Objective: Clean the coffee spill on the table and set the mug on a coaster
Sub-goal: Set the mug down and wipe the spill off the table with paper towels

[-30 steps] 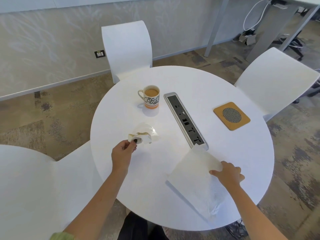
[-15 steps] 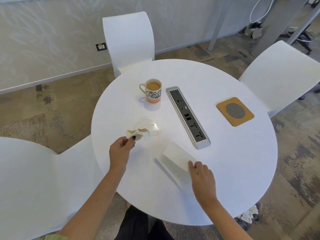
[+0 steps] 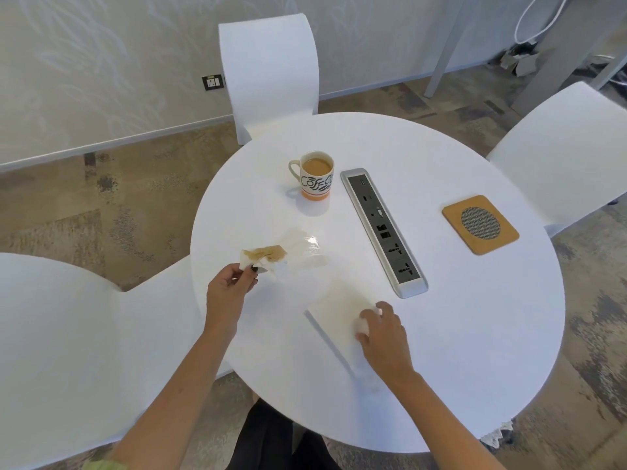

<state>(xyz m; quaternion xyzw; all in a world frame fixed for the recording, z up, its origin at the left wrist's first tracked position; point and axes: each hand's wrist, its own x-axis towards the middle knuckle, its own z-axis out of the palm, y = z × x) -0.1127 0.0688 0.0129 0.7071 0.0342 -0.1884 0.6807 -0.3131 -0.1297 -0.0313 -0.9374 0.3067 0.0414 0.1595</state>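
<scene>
A mug full of coffee stands on the bare round white table, left of the power strip. A pale wet coffee smear lies on the tabletop in front of the mug. My left hand pinches a coffee-stained tissue just left of the smear. My right hand rests on a clean white paper towel lying near the table's front, its fingers curled on the towel's edge. A square cork coaster with a round mesh centre lies at the right of the table, with nothing on it.
A grey built-in power strip runs diagonally across the middle of the table. White chairs stand at the back, at the right and at the left. Crumpled tissue lies on the floor under the table's right front edge.
My right hand drew the paper towel from the table's front right toward the middle front. My left hand lifted the stained tissue slightly off the smear, its stained side now showing.
</scene>
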